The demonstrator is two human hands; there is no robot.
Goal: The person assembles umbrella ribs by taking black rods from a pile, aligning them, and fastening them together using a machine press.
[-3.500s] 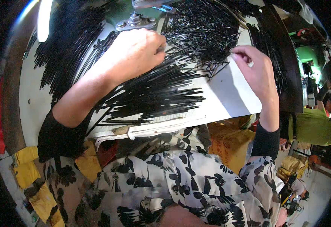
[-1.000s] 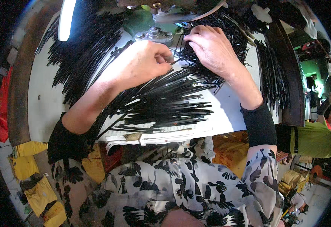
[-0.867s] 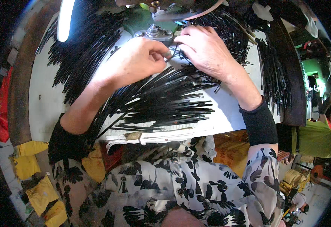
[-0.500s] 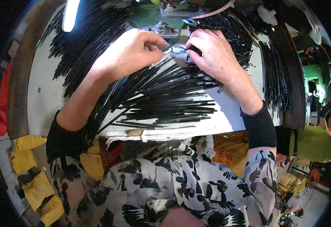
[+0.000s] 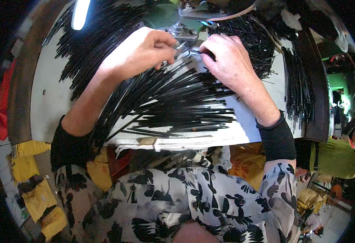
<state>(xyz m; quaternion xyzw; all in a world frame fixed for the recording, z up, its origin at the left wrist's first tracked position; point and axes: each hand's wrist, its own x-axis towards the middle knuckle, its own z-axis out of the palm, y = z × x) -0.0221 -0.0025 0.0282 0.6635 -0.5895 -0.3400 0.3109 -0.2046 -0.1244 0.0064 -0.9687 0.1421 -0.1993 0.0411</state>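
Observation:
Both of my hands meet near the far middle of the white tabletop [image 5: 50, 109]. Thin black strips [image 5: 192, 52] span the short gap between my fingertips. My left hand [image 5: 141, 52] is closed in a pinch on their left end, and a small shiny piece shows at its fingertips. On the other side my right hand [image 5: 229, 56] pinches the right end, its fingers curled. Just beyond them stands a metal machine fixture [image 5: 179, 30] with a pointed top. Below my wrists, a loose fan of long black strips [image 5: 173, 101] lies on the table.
More long black strips [image 5: 84, 44] are heaped at the far left, under a bright lamp tube [image 5: 81, 14]. Shorter tangled black pieces [image 5: 250, 40] pile up behind my right hand. A further bundle of strips [image 5: 298, 87] lies along the right edge. Yellow cloths [image 5: 39, 196] lie at lower left.
My left fingers have shifted slightly and spread a little. The black strips between my hands have turned and bunched closer together. The whole view has moved slightly.

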